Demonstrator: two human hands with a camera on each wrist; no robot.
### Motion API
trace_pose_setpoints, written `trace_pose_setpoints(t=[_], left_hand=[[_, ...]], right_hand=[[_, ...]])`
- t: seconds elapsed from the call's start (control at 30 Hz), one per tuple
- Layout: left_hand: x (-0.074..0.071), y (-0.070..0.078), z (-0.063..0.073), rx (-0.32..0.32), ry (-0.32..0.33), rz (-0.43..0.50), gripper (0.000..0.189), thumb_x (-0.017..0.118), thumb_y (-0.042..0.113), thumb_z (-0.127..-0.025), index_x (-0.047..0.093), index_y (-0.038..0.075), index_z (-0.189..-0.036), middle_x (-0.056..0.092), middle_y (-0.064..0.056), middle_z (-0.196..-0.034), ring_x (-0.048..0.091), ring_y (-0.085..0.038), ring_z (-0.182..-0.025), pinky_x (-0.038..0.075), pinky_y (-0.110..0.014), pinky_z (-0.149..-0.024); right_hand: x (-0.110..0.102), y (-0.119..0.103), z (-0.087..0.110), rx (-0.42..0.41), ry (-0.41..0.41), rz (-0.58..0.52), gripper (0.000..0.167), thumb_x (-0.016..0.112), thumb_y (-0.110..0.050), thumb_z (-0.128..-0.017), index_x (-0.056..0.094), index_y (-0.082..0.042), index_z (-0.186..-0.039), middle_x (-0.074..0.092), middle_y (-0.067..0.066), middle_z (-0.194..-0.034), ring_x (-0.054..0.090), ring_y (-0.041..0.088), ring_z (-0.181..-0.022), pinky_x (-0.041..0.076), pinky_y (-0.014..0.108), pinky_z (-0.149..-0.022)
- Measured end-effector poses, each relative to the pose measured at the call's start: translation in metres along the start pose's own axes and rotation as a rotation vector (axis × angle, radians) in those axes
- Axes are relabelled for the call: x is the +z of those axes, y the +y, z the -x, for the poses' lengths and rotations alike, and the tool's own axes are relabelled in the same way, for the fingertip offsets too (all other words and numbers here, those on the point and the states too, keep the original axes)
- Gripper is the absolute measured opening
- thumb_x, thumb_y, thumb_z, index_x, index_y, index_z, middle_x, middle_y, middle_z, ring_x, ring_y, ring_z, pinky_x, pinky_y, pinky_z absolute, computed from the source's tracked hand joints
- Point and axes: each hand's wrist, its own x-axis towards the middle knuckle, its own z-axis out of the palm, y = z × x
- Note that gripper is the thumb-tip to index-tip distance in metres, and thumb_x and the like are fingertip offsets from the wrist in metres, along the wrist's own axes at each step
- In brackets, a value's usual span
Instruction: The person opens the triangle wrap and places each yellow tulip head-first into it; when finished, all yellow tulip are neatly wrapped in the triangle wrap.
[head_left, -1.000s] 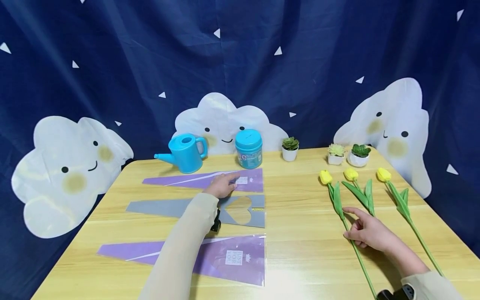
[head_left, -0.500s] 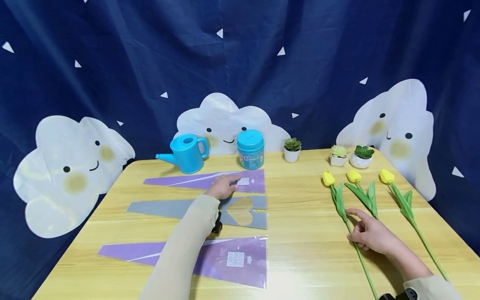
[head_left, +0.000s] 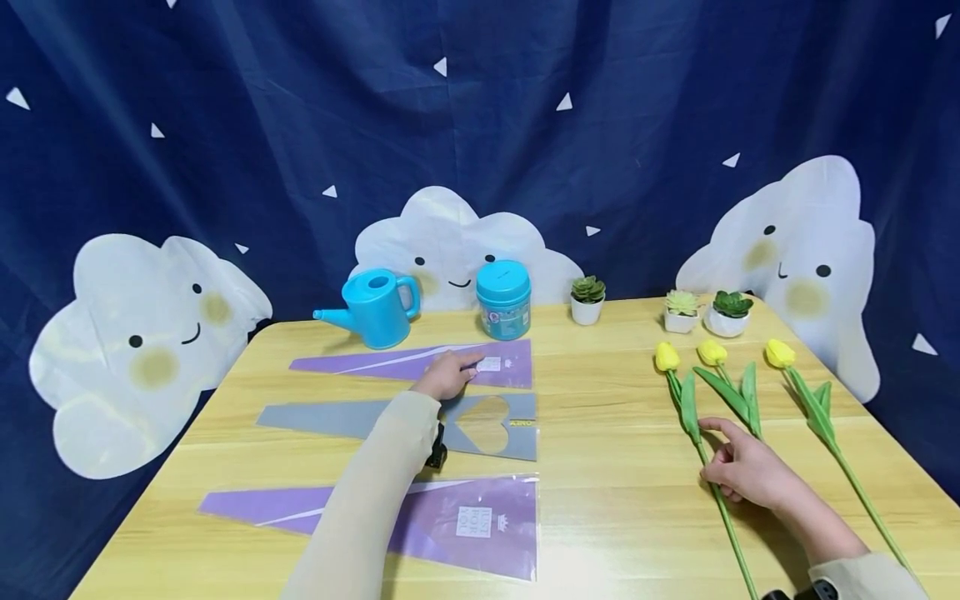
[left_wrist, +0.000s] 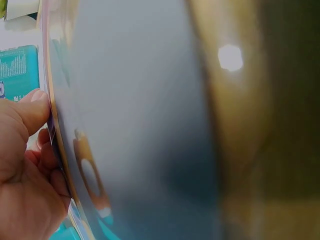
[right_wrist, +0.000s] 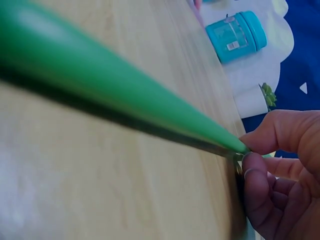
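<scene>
My right hand pinches the stem of the leftmost yellow tulip between thumb and index finger, just below its leaf. Its green stem crosses the right wrist view close to the camera. Two more tulips, a middle one and a right one, lie beside it on the table. At the left, my left hand rests on the back purple flower sleeve, index finger stretched out near its white label. In the left wrist view the thumb and fingers of the left hand are against the sheet's surface.
A grey sleeve with a heart window and another purple sleeve lie nearer, partly under my left arm. Along the back stand a blue watering can, a teal jar and potted succulents. A cloud-printed curtain hangs behind.
The leftmost tulip has shifted slightly right with my right hand. My left hand stays on the back purple sleeve. The whole head view has drifted a little.
</scene>
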Motion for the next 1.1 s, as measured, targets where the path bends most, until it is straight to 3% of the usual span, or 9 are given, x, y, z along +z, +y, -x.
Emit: trace_pose_setpoints(t=[0.27,0.37,0.43,0.5,0.7,0.8,0.93,1.1], left_hand=[[0.000,0.000,0.001,-0.003,0.041,0.017,0.037,0.047,0.022,-0.097,0.048,0.030,-0.134,0.046,-0.008,-0.139,0.042,-0.026,-0.127,0.036,-0.043,-0.102],[0.002,-0.001,-0.001,-0.016,0.038,0.053,0.037,0.047,0.020,-0.097,0.049,0.031,-0.133,0.055,-0.012,-0.128,0.058,-0.024,-0.091,0.046,-0.039,-0.082],[0.002,-0.002,-0.001,-0.030,0.033,0.080,0.038,0.046,0.019,-0.098,0.048,0.032,-0.133,0.059,-0.013,-0.121,0.051,-0.021,-0.066,0.047,-0.036,-0.070],[0.003,-0.002,-0.002,-0.034,0.032,0.098,0.038,0.046,0.018,-0.098,0.048,0.032,-0.133,0.059,-0.015,-0.120,0.036,-0.020,-0.055,0.041,-0.034,-0.063],[0.003,-0.001,0.000,-0.035,0.044,0.102,0.038,0.049,0.021,-0.097,0.048,0.033,-0.133,0.055,-0.011,-0.129,0.046,-0.024,-0.069,0.040,-0.035,-0.080],[0.003,0.000,0.002,-0.030,0.051,0.114,0.038,0.050,0.022,-0.096,0.048,0.032,-0.133,0.050,-0.007,-0.136,0.055,-0.026,-0.094,0.041,-0.037,-0.087],[0.004,-0.002,0.002,-0.024,0.056,0.138,0.037,0.051,0.021,-0.096,0.049,0.029,-0.132,0.047,-0.005,-0.138,0.046,-0.026,-0.124,0.038,-0.044,-0.100],[0.007,-0.006,0.001,-0.027,0.068,0.231,0.035,0.053,0.018,-0.094,0.054,0.024,-0.129,0.053,-0.006,-0.133,0.046,-0.027,-0.124,0.038,-0.044,-0.100]], right_hand=[[0.002,-0.001,-0.004,0.005,0.029,-0.020,0.071,0.054,0.003,-0.076,0.018,0.009,-0.137,0.045,0.006,-0.071,0.047,0.014,-0.054,0.044,0.028,-0.048],[0.005,-0.001,-0.005,-0.016,0.047,-0.014,0.069,0.054,0.003,-0.077,0.019,0.010,-0.136,0.048,0.006,-0.072,0.049,0.014,-0.055,0.045,0.028,-0.048],[0.007,-0.002,-0.006,-0.028,0.058,-0.016,0.068,0.054,0.003,-0.078,0.019,0.011,-0.136,0.049,0.006,-0.072,0.050,0.014,-0.055,0.046,0.029,-0.049],[0.009,-0.004,-0.008,-0.047,0.065,-0.028,0.068,0.054,0.003,-0.079,0.018,0.012,-0.136,0.050,0.006,-0.072,0.050,0.014,-0.055,0.046,0.029,-0.048],[0.010,-0.011,-0.017,-0.096,0.114,-0.098,0.069,0.053,0.008,-0.077,0.017,0.013,-0.136,0.047,0.005,-0.070,0.047,0.012,-0.052,0.044,0.027,-0.047],[0.008,-0.014,-0.021,-0.120,0.139,-0.118,0.069,0.053,0.008,-0.077,0.017,0.013,-0.136,0.048,0.004,-0.070,0.047,0.012,-0.051,0.045,0.028,-0.047],[0.007,-0.018,-0.025,-0.136,0.154,-0.137,0.068,0.052,0.008,-0.080,0.016,0.012,-0.137,0.050,0.005,-0.071,0.048,0.012,-0.051,0.046,0.030,-0.048],[0.007,-0.023,-0.030,-0.149,0.188,-0.174,0.068,0.051,0.008,-0.082,0.014,0.011,-0.138,0.051,0.002,-0.070,0.049,0.012,-0.053,0.047,0.029,-0.050]])
